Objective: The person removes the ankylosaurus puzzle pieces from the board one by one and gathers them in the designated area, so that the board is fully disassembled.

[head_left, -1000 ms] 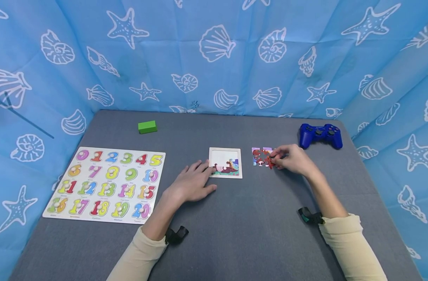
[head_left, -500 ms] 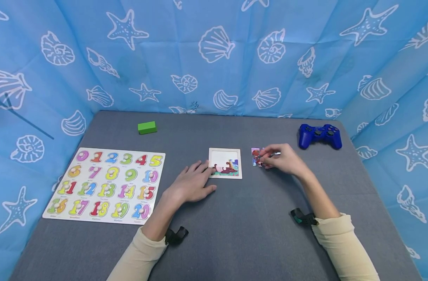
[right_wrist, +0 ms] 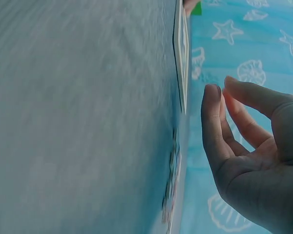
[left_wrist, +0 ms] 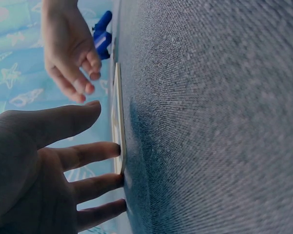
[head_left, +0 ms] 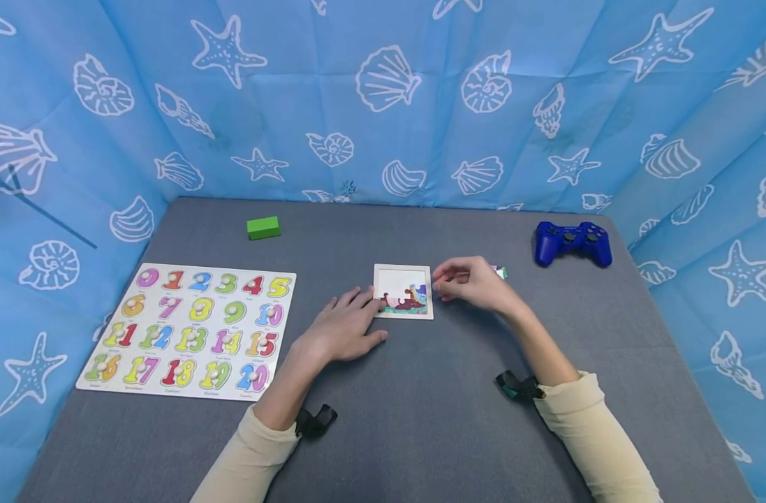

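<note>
A small square puzzle tray (head_left: 403,267) lies on the table with several picture pieces (head_left: 408,302) fitted along its lower part. My left hand (head_left: 339,328) rests at the tray's left side, fingers spread, fingertips (left_wrist: 118,149) touching its edge. Just off the tray's right edge is my right hand (head_left: 477,283), thumb and fingers loosely bent. In the right wrist view, nothing shows between its fingertips (right_wrist: 212,92). Loose puzzle pieces (right_wrist: 171,180) lie flat on the table below that hand; in the head view it hides most of them, one corner (head_left: 501,272) peeking out.
A number puzzle board (head_left: 188,332) with knobbed pieces lies at the left. Behind it sits a green block (head_left: 264,228). A blue game controller (head_left: 572,244) rests at the back right. A blue shell-print curtain (head_left: 383,105) surrounds the table's back and sides.
My right hand has moved left from the loose pieces toward the tray, passing over the pieces and covering most of them. My left hand has stayed in place.
</note>
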`<act>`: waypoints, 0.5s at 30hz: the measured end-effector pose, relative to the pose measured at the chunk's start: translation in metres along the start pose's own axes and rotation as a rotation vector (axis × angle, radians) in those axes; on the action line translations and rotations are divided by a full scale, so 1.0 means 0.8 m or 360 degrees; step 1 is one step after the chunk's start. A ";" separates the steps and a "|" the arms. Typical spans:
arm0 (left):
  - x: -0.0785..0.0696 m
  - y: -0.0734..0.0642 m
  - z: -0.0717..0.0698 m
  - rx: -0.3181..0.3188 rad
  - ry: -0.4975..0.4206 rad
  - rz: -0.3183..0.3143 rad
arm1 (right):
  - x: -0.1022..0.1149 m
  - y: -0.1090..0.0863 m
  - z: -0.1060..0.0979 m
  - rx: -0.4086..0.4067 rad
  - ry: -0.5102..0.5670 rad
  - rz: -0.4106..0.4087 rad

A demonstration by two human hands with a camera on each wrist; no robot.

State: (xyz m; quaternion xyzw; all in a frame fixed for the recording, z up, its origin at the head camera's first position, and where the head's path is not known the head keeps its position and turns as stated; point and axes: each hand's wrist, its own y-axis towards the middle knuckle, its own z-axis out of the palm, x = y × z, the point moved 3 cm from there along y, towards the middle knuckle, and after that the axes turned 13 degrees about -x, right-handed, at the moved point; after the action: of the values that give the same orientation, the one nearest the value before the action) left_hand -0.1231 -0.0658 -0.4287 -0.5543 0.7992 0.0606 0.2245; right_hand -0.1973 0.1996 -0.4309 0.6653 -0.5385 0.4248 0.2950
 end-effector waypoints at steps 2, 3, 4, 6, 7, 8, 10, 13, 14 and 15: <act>0.000 0.001 0.000 0.0006 0.0008 -0.0006 | 0.004 0.004 0.008 0.0028 -0.0013 -0.0026; 0.000 0.001 0.000 0.0009 0.0011 -0.0009 | 0.006 0.006 0.012 0.0042 -0.0026 -0.0036; 0.000 0.001 0.000 0.0008 0.0011 -0.0008 | 0.007 0.008 0.017 0.0056 -0.0043 -0.0043; 0.000 0.001 0.000 0.0006 0.0013 -0.0008 | 0.009 0.013 0.024 0.0084 -0.0092 -0.0068; 0.000 0.001 0.000 0.0005 0.0014 -0.0008 | 0.010 0.015 0.027 0.0094 -0.0130 -0.0086; 0.000 0.001 -0.001 0.0005 0.0015 -0.0007 | 0.011 0.017 0.030 0.0102 -0.0168 -0.0102; -0.001 0.001 -0.001 0.0005 0.0015 -0.0005 | 0.012 0.021 0.034 0.0110 -0.0255 -0.0142; 0.000 0.001 -0.001 0.0004 0.0012 0.0001 | 0.014 0.026 0.039 0.0119 -0.0368 -0.0182; 0.000 0.001 -0.001 0.0004 0.0012 0.0003 | 0.015 0.027 0.040 0.0123 -0.0391 -0.0184; 0.000 0.001 -0.001 0.0005 0.0013 0.0002 | 0.016 0.028 0.041 0.0128 -0.0411 -0.0187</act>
State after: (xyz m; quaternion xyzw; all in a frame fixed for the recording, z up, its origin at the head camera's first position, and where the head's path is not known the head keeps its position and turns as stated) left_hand -0.1238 -0.0658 -0.4285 -0.5536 0.8006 0.0571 0.2220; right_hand -0.2098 0.1603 -0.4359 0.7560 -0.5146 0.3391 0.2206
